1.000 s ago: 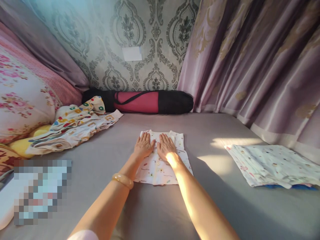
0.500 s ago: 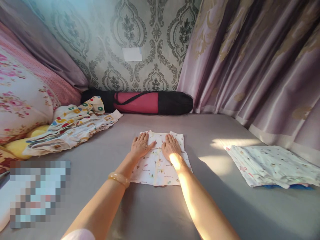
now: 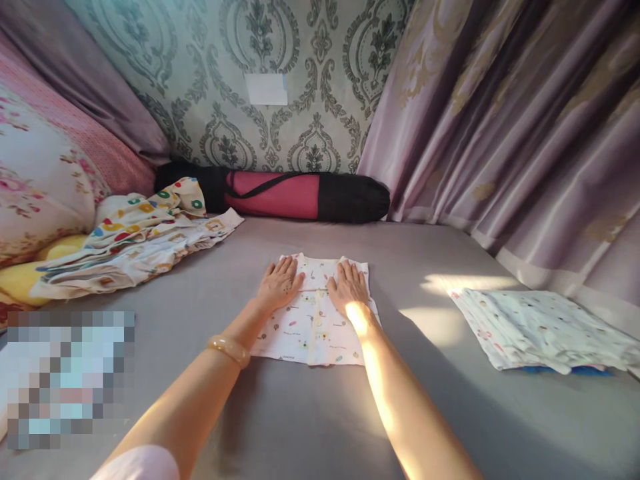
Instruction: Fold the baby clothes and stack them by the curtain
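A small white printed garment (image 3: 313, 327), folded into a rough rectangle, lies flat on the grey bed sheet (image 3: 295, 420). Its print shows little coloured motifs, and a pale strip runs down its middle. My left hand (image 3: 281, 283) rests flat on the upper left part, fingers stretched out and pointing away from me. On the upper right part lies my right hand (image 3: 349, 288), also flat with its fingers extended. Both palms touch the cloth, and neither hand grips it. A pale bangle (image 3: 229, 350) circles my left wrist.
At right sits a stack of folded light clothes (image 3: 545, 327). Loose patterned clothes (image 3: 145, 243) lie at left beside a floral pillow (image 3: 40, 180). A red and black roll bag (image 3: 273, 195) stretches along the wall. Curtains (image 3: 500, 120) hang at right. A pixelated patch covers the lower left.
My hands have slid slightly apart, left hand leftward and right hand rightward, across the garment's upper part. The left thumb has drawn in closer to its fingers. The camera view has shifted a little.
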{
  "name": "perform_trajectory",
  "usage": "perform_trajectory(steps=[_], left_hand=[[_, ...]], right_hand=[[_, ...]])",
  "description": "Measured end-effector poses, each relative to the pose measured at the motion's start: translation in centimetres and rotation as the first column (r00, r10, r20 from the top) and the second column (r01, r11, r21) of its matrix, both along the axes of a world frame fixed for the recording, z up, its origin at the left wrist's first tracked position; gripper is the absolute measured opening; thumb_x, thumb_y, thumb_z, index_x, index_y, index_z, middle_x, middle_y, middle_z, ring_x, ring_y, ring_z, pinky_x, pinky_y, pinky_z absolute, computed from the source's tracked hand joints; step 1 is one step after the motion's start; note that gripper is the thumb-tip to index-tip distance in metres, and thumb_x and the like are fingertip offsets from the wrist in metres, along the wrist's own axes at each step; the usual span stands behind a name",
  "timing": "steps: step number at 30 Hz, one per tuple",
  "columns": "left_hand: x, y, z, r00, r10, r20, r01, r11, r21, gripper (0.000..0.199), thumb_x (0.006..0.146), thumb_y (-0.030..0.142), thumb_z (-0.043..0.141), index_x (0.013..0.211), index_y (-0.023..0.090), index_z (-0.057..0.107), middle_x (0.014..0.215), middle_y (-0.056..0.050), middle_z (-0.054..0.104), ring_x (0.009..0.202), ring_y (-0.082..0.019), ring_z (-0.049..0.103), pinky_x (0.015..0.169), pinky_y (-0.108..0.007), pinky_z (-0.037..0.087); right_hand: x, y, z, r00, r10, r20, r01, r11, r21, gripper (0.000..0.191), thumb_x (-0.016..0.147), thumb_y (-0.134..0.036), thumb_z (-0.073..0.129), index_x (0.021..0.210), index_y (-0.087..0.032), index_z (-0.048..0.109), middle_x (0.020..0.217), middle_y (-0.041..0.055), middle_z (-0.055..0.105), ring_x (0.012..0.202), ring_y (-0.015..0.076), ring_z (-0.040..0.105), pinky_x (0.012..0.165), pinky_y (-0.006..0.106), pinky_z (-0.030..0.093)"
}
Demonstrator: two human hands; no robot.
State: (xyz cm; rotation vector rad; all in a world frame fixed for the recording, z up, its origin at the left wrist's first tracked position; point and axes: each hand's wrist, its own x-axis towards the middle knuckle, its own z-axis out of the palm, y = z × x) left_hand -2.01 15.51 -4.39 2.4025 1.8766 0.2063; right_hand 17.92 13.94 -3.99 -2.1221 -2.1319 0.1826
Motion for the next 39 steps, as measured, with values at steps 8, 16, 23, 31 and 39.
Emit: perform_trajectory(steps=[8, 16, 23, 31, 39], left_hand=[[0.0, -0.2, 0.5, 0.998, -0.043, -0.045, 0.046, 0.995, 0.085, 0.061, 0.1, 0.044, 0.021, 0.148, 0.01, 0.036, 0.155, -0.014, 0.036, 0.145, -0.028, 0.029, 0.117, -0.047, 0.024], [0.1, -6.2, 1.4, 0.966, -0.246, -0.077, 0.255, 0.955, 0.149, 0.06, 0.1, 0.045, 0.024, 0.147, 0.011, 0.04, 0.156, -0.014, 0.035, 0.147, -0.027, 0.025, 0.119, -0.044, 0.02], [-0.7, -9.9, -0.3, 0.935, -0.348, -0.064, 0.35, 0.936, 0.028, 0.062, 0.101, 0.051, 0.021, 0.151, 0.016, 0.034, 0.159, -0.011, 0.029, 0.147, -0.024, 0.024, 0.12, -0.044, 0.02], [-3.8, -12.5, 0.3, 0.89, -0.452, -0.061, 0.455, 0.89, 0.042, 0.061, 0.102, 0.05, 0.021, 0.151, 0.016, 0.034, 0.158, -0.01, 0.03, 0.147, -0.024, 0.023, 0.12, -0.047, 0.022], [-7.5, -15.1, 2.4, 0.866, -0.499, 0.028, 0.496, 0.866, 0.069, 0.046, 0.101, 0.043, 0.036, 0.139, 0.025, 0.053, 0.145, -0.007, 0.052, 0.134, -0.024, 0.048, 0.111, -0.041, 0.041]], right_hand=[[0.2, 0.2, 1.1, 0.998, 0.026, -0.054, -0.031, 0.996, -0.085, 0.063, 0.1, -0.041, 0.023, 0.154, -0.01, 0.026, 0.162, 0.0082, 0.017, 0.149, 0.0267, 0.01, 0.12, 0.044, 0.008], [5.4, -3.4, 3.2, 0.963, 0.231, -0.139, -0.234, 0.972, -0.007, 0.058, 0.101, -0.032, 0.021, 0.154, -0.009, 0.026, 0.161, 0.0117, 0.018, 0.149, 0.0236, 0.013, 0.12, 0.045, 0.016], [6.5, -10.2, 0.4, 0.915, 0.403, -0.021, -0.403, 0.915, 0.029, 0.055, 0.101, -0.034, 0.026, 0.151, -0.012, 0.033, 0.16, 0.0111, 0.023, 0.148, 0.0241, 0.017, 0.12, 0.05, 0.014], [7.7, -16.3, 2.3, 0.864, 0.504, -0.018, -0.503, 0.863, 0.04, 0.051, 0.102, -0.034, 0.031, 0.149, -0.014, 0.04, 0.157, 0.0146, 0.029, 0.146, 0.0292, 0.022, 0.118, 0.054, 0.022], [9.7, -20.5, 4.6, 0.816, 0.573, -0.071, -0.576, 0.817, -0.023, 0.048, 0.102, -0.032, 0.035, 0.147, -0.019, 0.042, 0.155, 0.009, 0.037, 0.145, 0.0249, 0.028, 0.117, 0.047, 0.031]])
